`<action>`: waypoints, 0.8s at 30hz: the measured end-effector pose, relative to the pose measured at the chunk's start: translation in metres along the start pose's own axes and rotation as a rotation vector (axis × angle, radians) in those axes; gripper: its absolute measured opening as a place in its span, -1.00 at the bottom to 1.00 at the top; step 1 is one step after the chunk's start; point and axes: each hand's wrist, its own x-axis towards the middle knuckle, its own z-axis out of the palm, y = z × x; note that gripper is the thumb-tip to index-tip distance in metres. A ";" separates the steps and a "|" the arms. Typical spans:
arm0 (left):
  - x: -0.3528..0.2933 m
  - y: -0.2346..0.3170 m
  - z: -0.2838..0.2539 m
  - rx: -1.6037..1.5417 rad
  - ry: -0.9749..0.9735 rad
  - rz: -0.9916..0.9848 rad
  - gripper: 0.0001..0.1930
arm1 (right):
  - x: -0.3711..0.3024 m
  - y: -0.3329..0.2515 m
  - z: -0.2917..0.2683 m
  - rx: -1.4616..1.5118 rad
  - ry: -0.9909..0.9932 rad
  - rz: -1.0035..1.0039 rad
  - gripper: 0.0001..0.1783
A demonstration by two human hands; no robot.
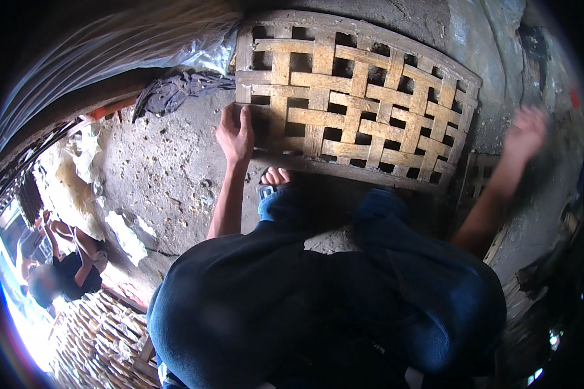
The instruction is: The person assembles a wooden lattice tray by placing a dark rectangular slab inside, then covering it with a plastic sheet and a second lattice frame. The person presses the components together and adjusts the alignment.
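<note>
In the head view, the woven panel (381,110) is sitting just ahead of your feet, its long axis running left to right and slanting toward you at the right end; whether it is lying flat or tilting is hard to tell. Your left hand (235,137) is the nearer one: its thumb and fingers appear to be pinching the frame near the panel's near-left corner, so the panel is stretching away to that hand's right. Your right hand (527,133) is hanging apart, beyond the panel's right end, and it is showing too blurred to tell whether it is spread or pressed together.

Left of the panel, the grey floor (156,175) is spreading, speckled with pale bits. Dark cloth (178,94) is lying just beside the panel's left end, and another person (78,262) is working well left of it.
</note>
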 end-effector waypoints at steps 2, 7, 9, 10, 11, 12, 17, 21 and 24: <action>0.001 -0.003 0.018 -0.060 -0.021 0.031 -0.61 | 0.121 -0.050 -0.165 0.672 -0.330 0.391 -0.66; -0.001 0.002 0.001 0.010 -0.008 0.011 -0.62 | 0.069 -0.029 -0.120 0.630 -0.105 0.351 -0.46; -0.003 0.001 -0.004 0.017 -0.014 -0.022 -0.61 | 0.001 -0.016 -0.053 0.364 0.337 0.188 -0.70; -0.002 0.000 -0.002 0.016 -0.020 -0.022 -0.61 | -0.032 -0.022 -0.023 0.216 0.554 0.091 -0.71; 0.000 0.000 0.001 0.013 -0.032 -0.016 -0.61 | -0.043 -0.019 -0.028 0.139 0.500 0.112 -0.71; 0.001 0.001 0.003 -0.009 -0.034 -0.004 -0.61 | -0.056 -0.005 -0.036 0.067 0.444 0.139 -0.71; -0.001 0.006 0.000 -0.035 -0.038 -0.024 -0.60 | -0.162 0.027 0.032 -0.413 -0.195 -0.026 -0.74; 0.000 0.000 0.002 0.008 -0.029 -0.042 -0.60 | -0.250 0.017 0.104 -0.564 -0.966 -0.414 -0.55; 0.000 0.006 0.004 0.009 -0.008 -0.012 -0.60 | -0.292 0.013 0.141 -0.621 -1.336 -0.659 -0.55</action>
